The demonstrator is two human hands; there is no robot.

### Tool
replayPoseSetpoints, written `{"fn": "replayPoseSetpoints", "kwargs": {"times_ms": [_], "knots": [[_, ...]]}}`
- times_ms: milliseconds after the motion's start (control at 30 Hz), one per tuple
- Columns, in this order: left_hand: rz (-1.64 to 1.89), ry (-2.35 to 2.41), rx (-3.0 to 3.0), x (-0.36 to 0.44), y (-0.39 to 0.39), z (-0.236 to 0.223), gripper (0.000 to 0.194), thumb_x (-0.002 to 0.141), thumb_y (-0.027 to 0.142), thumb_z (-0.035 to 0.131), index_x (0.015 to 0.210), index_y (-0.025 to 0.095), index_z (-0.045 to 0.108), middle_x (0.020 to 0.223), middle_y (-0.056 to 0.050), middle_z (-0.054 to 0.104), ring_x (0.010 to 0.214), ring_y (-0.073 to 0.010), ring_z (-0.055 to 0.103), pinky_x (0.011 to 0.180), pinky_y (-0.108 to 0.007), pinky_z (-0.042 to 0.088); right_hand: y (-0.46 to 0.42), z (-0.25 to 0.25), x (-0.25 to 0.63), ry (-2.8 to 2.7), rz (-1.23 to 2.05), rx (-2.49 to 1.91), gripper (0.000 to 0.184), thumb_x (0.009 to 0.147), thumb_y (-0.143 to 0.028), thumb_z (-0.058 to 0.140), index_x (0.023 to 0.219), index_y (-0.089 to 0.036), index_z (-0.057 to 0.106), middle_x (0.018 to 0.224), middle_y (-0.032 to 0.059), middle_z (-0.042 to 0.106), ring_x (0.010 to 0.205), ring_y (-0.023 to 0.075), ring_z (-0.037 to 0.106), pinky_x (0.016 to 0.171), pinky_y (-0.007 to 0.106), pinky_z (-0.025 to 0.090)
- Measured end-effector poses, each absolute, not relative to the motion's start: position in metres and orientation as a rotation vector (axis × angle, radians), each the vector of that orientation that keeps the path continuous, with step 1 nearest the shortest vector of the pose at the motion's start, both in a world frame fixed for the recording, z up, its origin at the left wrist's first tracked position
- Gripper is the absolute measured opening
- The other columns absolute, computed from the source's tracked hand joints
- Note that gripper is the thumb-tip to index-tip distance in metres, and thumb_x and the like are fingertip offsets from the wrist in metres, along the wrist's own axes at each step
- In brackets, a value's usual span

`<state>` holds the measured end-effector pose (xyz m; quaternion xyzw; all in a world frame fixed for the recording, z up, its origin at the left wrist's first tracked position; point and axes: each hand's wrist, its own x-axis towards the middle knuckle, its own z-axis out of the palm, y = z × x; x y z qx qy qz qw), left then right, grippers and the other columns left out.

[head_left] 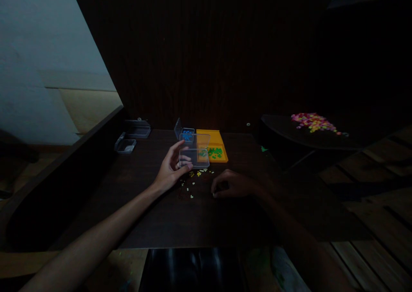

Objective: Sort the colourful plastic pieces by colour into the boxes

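Note:
My left hand point(172, 165) grips a clear plastic box point(194, 159) by its left side, thumb at the front and fingers behind. The box's hinged lid stands up at the back. Just in front of it, small pale yellow pieces point(198, 174) lie scattered on the dark table. My right hand point(232, 184) rests to their right, thumb and fingers curled together in a pinch; a tiny pale spot shows at the fingertips, too small to name. Behind the clear box, an opened orange case point(222, 158) holds small green pieces point(215, 152). Small blue pieces point(187, 135) fill another clear box with a raised lid.
Two more clear boxes with open lids, a larger one point(140, 132) and a smaller one point(126, 146), stand at the table's left. A pile of pink, red and yellow pieces point(313, 122) lies on a raised dark shelf point(277, 122) at right. A dark panel point(206, 60) rises behind.

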<state>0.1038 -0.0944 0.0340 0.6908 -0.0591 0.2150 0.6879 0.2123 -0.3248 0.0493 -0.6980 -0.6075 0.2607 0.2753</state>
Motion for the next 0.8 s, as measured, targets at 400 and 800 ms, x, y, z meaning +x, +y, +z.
{"fn": "replayPoseSetpoints", "kwargs": {"times_ms": [400,800], "knots": [[0.474,-0.109,1.523,0.103,-0.102,0.034,0.077,0.072,0.022,0.076,0.138,0.028,0.036,0.133,-0.012,0.046,0.092,-0.0133,0.061,0.082,-0.030,0.057,-0.326,0.067,0.206,-1.339,0.775,-1.804,0.027,0.084,-0.043,0.064,0.083,-0.015,0.065,0.065,-0.0013,0.062,0.055,0.0086,0.052,0.052,0.019,0.038],[0.337,-0.152,1.561,0.094,-0.125,0.031,0.076,0.074,0.022,0.076,0.140,0.026,0.038,0.128,-0.011,0.052,0.094,-0.0153,0.059,0.086,-0.034,0.056,-0.315,0.055,0.204,-1.016,0.408,-1.978,0.025,0.087,-0.043,0.057,0.087,-0.018,0.059,0.052,-0.0062,0.052,0.044,0.0084,0.043,0.047,0.021,0.030]]}}
